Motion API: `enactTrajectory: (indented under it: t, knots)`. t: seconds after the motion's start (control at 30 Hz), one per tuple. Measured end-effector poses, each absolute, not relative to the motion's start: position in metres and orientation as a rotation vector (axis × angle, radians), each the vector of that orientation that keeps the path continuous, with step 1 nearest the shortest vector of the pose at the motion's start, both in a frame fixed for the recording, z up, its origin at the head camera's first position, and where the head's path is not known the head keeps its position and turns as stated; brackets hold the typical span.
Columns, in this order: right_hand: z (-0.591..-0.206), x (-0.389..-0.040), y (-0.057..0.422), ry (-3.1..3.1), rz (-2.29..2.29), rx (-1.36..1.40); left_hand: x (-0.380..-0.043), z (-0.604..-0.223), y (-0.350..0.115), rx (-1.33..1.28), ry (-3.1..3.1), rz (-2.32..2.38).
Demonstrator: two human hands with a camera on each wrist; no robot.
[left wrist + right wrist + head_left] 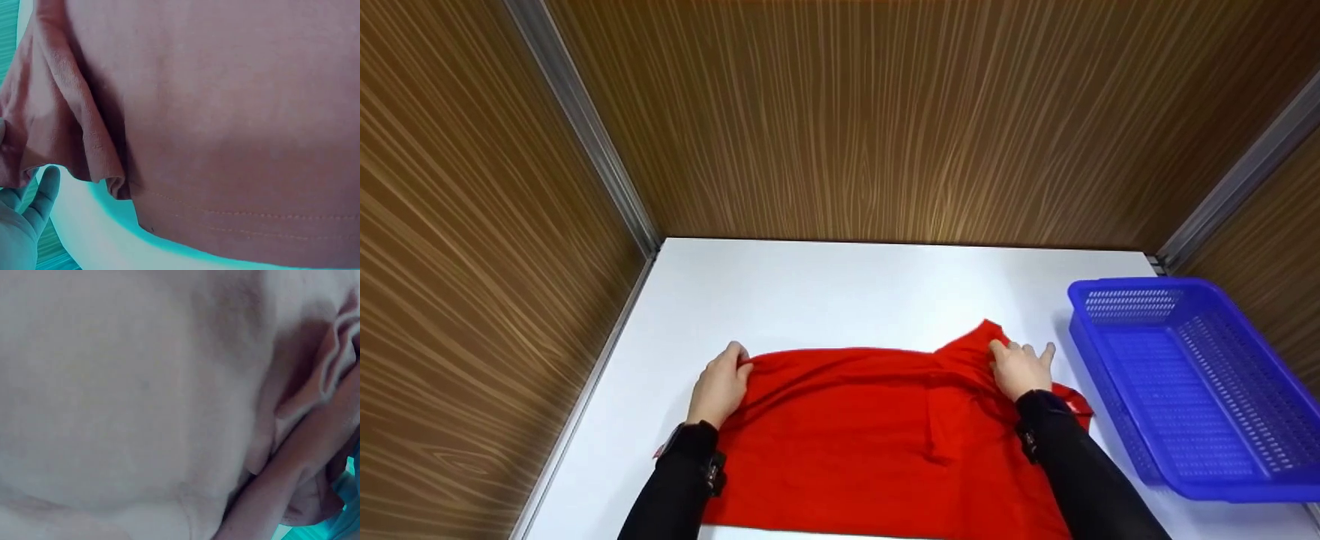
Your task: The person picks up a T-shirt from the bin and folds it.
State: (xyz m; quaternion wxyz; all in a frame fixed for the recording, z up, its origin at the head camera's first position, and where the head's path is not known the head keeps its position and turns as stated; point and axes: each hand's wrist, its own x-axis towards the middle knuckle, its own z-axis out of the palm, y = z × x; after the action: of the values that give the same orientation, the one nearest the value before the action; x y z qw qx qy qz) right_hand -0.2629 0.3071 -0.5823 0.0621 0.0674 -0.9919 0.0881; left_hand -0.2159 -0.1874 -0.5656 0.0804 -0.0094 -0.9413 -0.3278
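Note:
A red shirt lies spread across the white table, its upper edge bunched in long creases. My left hand pinches the cloth at its upper left corner. In the left wrist view, that hand shows at the lower left, beside a gathered fold of the shirt and a stitched hem. At the upper right, my right hand pinches the cloth below a raised peak, other fingers spread outward. The right wrist view is mostly filled by blurred cloth with folds on its right; the right fingertips are hard to make out there.
A blue perforated plastic basket stands on the table at the right, close to the shirt's right end. The white table meets wood-grain panels at the back and on both sides.

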Motion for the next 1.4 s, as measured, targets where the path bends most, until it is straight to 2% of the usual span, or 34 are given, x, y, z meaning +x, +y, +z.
enactTrajectory:
  t: [0.43,0.7,1.03,1.2,1.4]
  knots:
    - [-0.577,-0.261,0.314,-2.891,0.300,0.091,-0.215,-0.560,-0.190,-0.045,-2.838,-0.937]
    - [-0.581,-0.259,0.318,-3.030,0.272,0.264,-0.215,-0.561,-0.191,-0.038,-2.873,-0.926]
    - [-0.585,-0.257,0.325,-2.767,0.240,0.214,-0.214,-0.560,-0.189,-0.054,-2.869,-0.935]
    - [-0.571,-0.258,0.329,-2.614,0.268,0.231,-0.215,-0.556,-0.191,-0.058,-2.863,-0.914]
    - [-0.532,-0.269,0.322,-2.540,0.389,0.116,-0.220,-0.546,-0.195,-0.051,-2.818,-0.908]
